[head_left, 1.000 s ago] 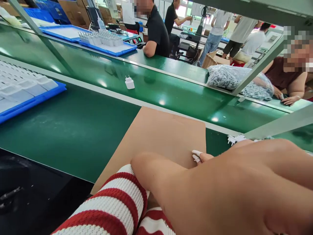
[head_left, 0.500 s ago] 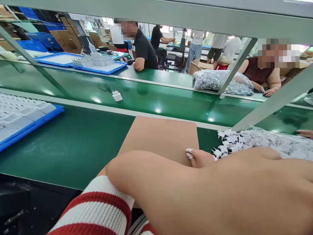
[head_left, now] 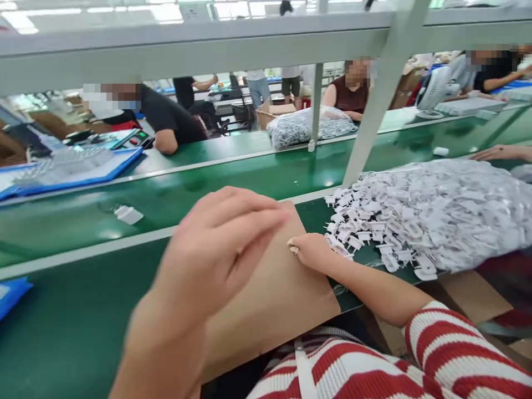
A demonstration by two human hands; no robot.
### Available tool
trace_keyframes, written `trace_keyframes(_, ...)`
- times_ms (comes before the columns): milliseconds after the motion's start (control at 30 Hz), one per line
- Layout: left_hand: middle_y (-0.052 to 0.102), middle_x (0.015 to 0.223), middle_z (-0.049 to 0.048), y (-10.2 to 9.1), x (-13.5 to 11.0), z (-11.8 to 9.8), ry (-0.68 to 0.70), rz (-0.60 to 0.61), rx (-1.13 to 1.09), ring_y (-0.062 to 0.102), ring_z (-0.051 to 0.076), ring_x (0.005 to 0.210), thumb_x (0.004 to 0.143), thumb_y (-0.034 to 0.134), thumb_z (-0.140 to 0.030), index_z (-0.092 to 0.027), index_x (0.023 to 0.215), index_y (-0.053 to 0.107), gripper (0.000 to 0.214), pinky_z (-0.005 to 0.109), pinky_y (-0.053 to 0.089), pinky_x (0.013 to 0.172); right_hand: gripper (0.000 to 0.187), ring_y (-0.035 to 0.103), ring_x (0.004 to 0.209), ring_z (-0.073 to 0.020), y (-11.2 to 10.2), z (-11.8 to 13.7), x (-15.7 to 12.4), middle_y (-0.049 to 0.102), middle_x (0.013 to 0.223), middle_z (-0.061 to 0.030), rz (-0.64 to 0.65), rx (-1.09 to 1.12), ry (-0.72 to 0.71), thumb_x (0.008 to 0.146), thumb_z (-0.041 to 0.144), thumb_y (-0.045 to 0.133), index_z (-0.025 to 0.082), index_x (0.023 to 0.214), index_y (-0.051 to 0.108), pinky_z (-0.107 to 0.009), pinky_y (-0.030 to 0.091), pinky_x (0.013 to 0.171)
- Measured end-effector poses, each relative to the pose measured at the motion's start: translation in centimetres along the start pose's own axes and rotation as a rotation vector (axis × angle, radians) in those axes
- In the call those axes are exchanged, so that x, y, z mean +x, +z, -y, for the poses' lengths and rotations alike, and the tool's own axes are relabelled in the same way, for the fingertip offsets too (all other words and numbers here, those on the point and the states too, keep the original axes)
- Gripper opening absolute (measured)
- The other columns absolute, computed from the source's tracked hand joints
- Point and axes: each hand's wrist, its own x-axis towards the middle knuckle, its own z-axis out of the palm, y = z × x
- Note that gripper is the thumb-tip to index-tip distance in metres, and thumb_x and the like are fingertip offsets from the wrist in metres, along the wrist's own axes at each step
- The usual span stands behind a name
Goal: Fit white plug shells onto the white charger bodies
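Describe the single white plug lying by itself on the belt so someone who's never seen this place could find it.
Start at the green conveyor belt running across the bench, beyond the brown cardboard sheet. Left of the raised left hand lies one white charger plug. Unlike the heaped pile of plug parts on the right, it sits alone.

The green bench carries a brown cardboard sheet and a heap of white plugs.

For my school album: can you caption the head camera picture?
Left hand raised over brown cardboard, right hand beside a heap of white plugs.
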Motion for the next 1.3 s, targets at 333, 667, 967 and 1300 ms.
trace_keyframes(333, 0.062, 0.136, 0.0131, 13.4, -7.4, 19.7, -0.305, 0.069, 0.137, 0.051, 0.032, 0.134, 0.099, 0.055, -0.039, -0.021, 0.116, 0.069, 0.028, 0.053, 0.039, 0.12, 0.05, 0.06, 0.133, -0.0262, -3.5, -5.3, 0.9, 0.065, 0.145, -0.0056, -0.227, -0.02, 0.188, 0.097, 0.035, 0.057, 0.028, 0.146, 0.059, -0.033, 0.049, 0.106)
trace_keyframes(667, 0.06, 0.14, 0.0114, 13.3, -7.9, 20.9, -0.31, 0.208, 0.147, 0.048, 0.033, 0.138, 0.098, 0.06, -0.039, -0.023, 0.121, 0.07, 0.029, 0.055, 0.039, 0.119, 0.071, 0.043, 0.142, -0.0509, -7.3, -15.5, 3.8, 0.044, 0.157, -0.0307, -0.191, -0.11, 0.633, 0.096, 0.05, 0.054, 0.012, 0.156, 0.046, -0.069, 0.035, 0.112)
trace_keyframes(967, 0.059, 0.14, 0.0112, 13.4, -8.0, 21.5, -0.303, 0.216, 0.126, 0.047, 0.033, 0.137, 0.095, 0.062, -0.036, -0.023, 0.12, 0.07, 0.029, 0.055, 0.035, 0.122, 0.065, 0.051, 0.142, -0.0301, -5.8, -13.6, 0.4, 0.046, 0.162, -0.0098, -0.129, 0.051, 0.327, 0.1, 0.042, 0.043, 0.022, 0.162, 0.038, -0.037, 0.043, 0.115)
trace_keyframes(1300, 0.061, 0.14, 0.01, 13.4, -7.9, 22.0, -0.284, 0.217, 0.157, 0.049, 0.034, 0.136, 0.095, 0.059, -0.041, -0.025, 0.121, 0.07, 0.032, 0.058, 0.035, 0.121, 0.058, 0.023, 0.156, -0.0458, -3.2, -17.0, -5.9, 0.044, 0.157, -0.027, -0.262, -0.168, 0.778, 0.094, 0.036, 0.05, 0.002, 0.142, 0.055, -0.058, 0.018, 0.127)
